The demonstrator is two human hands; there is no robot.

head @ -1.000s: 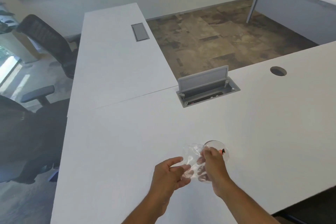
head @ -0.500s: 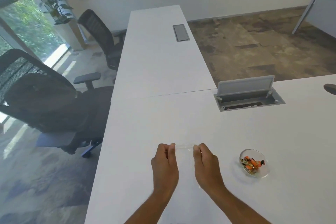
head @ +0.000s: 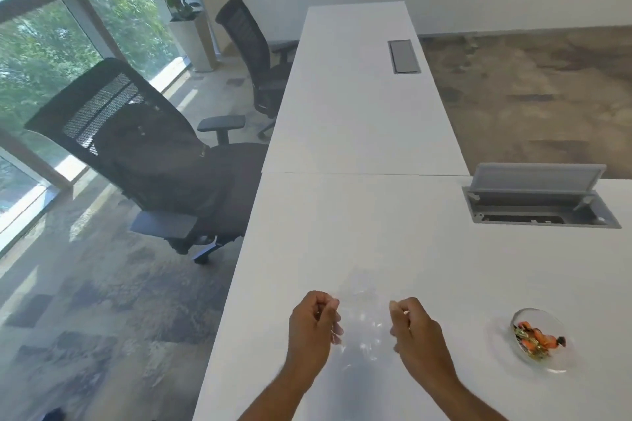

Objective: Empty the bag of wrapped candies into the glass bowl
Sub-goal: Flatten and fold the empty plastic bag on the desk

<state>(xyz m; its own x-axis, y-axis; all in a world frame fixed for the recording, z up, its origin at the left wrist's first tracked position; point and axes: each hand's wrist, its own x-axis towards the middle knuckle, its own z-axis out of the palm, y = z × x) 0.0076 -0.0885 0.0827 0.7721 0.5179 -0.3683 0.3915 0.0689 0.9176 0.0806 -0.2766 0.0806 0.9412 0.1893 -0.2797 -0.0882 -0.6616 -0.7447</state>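
A small glass bowl (head: pixel 555 367) stands on the white desk at the lower right, with orange and gold wrapped candies (head: pixel 536 340) inside it. A clear plastic bag (head: pixel 363 319), which looks empty, is stretched flat just above the desk to the left of the bowl. My left hand (head: pixel 314 330) pinches the bag's left edge. My right hand (head: pixel 414 331) pinches its right edge. Both hands are well apart from the bowl. The bag's outline is faint against the desk.
An open grey cable box (head: pixel 540 202) with a raised lid sits in the desk, far right. A second desk (head: pixel 355 85) extends away, with a closed cable flap (head: pixel 404 56). Two black office chairs (head: pixel 160 154) stand left of the desk edge.
The hands have carried the bag away from above the bowl to its left and spread apart, pulling the bag flat. The candies now lie in the bowl. The view has swung left.
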